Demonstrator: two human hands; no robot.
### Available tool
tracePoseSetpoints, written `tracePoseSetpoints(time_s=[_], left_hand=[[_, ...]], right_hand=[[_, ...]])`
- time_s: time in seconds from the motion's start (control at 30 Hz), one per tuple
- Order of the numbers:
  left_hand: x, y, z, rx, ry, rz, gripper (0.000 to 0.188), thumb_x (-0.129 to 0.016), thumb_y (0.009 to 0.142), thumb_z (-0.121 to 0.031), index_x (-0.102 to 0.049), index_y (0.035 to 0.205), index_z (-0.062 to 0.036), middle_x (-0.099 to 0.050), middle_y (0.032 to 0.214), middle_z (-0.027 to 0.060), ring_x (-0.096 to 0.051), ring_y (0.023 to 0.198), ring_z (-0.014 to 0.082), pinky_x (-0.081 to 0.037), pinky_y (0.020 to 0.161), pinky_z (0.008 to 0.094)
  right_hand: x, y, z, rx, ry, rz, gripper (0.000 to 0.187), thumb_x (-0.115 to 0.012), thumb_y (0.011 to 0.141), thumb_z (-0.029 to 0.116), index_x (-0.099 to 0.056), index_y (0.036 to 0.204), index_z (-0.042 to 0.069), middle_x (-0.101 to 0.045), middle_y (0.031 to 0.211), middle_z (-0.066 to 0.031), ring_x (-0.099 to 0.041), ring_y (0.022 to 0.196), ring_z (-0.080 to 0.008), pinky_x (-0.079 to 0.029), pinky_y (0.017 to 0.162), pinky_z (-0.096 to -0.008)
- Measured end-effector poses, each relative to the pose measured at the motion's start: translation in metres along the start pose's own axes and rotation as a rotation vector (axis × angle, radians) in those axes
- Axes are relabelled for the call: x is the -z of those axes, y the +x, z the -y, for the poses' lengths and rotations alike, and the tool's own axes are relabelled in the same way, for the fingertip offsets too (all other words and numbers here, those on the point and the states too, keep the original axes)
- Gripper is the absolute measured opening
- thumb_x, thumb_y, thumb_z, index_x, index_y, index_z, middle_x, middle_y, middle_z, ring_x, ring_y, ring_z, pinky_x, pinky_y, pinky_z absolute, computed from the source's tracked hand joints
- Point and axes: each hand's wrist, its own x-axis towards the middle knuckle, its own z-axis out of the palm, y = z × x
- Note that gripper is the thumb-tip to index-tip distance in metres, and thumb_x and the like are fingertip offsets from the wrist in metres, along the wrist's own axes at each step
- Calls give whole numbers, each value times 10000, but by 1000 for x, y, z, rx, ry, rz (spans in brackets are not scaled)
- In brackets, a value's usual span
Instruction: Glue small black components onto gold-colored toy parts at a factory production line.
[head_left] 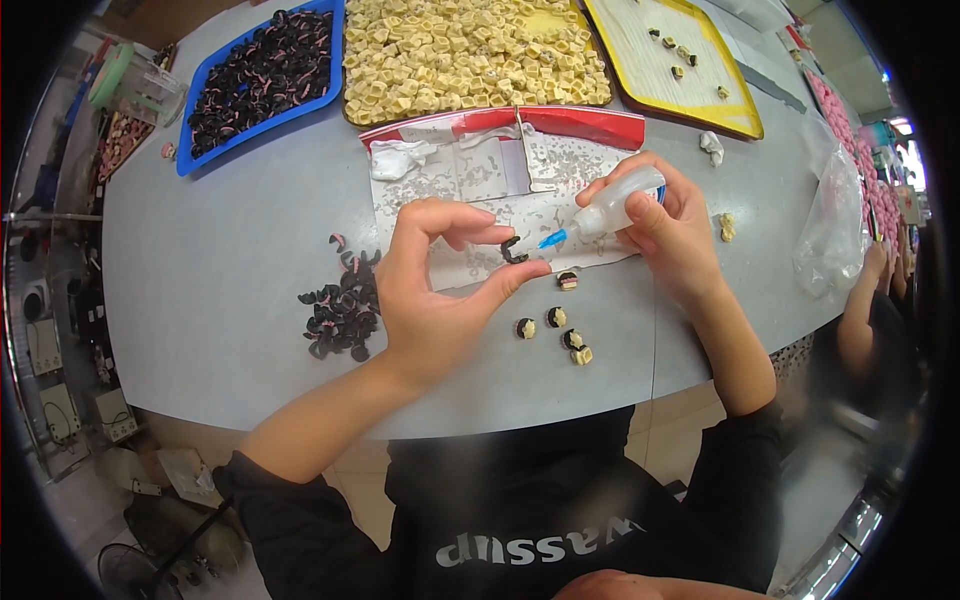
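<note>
Between thumb and forefinger, my left hand pinches a small black curved piece. My right hand grips a translucent squeeze bottle tipped to the left, its blue needle nozzle pointing at the black piece. Whether the tip touches the piece is hard to tell. Below the hands lie several small joined black-and-cream pieces. A pile of loose black and pink curved pieces is left of my left hand. Under both hands is a glue-spotted white cardboard sheet with a red back edge.
At the back stand a blue tray of black pieces, a tray of cream pieces and a yellow tray with a few joined pieces. Crumpled tissue and a plastic bag lie to the right. Another person's arm shows far right.
</note>
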Motion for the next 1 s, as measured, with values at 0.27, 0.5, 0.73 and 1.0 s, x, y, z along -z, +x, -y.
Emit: tracePoseSetpoints(time_s=[0.27, 0.5, 0.73, 1.0], left_hand=[[0, 0, 0, 8, -8, 2, 485, -828, 600, -92, -501, 955, -49, -597, 845, 43, -617, 766, 114, -417, 668, 229], [-1, 0, -2, 11, 0, 39, 499, -828, 600, -95, -496, 969, -45, -590, 859, 51, -629, 771, 124, -436, 674, 229], [-1, 0, -2, 15, 8, 57, 517, -831, 592, -93, -489, 977, -47, -585, 870, 54, -637, 780, 130, -449, 679, 229], [-1, 0, -3, 20, 12, 54, 519, -831, 593, -97, -487, 978, -47, -592, 863, 54, -637, 780, 129, -449, 678, 228]], right_hand=[[-1, 0, -1, 7, 19, -16, 404, -656, 795, 395, -492, 981, 76, -639, 896, -114, -407, 526, 1, -275, 431, -139], [1, 0, 0, -5, 39, -20, 397, -658, 797, 381, -493, 985, 74, -637, 906, -116, -416, 539, -4, -287, 435, -140], [-1, 1, -4, 8, 6, -30, 393, -656, 799, 379, -495, 989, 75, -636, 910, -113, -403, 539, 0, -287, 439, -142], [2, -1, -1, -14, -15, -3, 394, -654, 800, 384, -495, 991, 79, -634, 924, -112, -475, 615, -18, -310, 462, -141]])
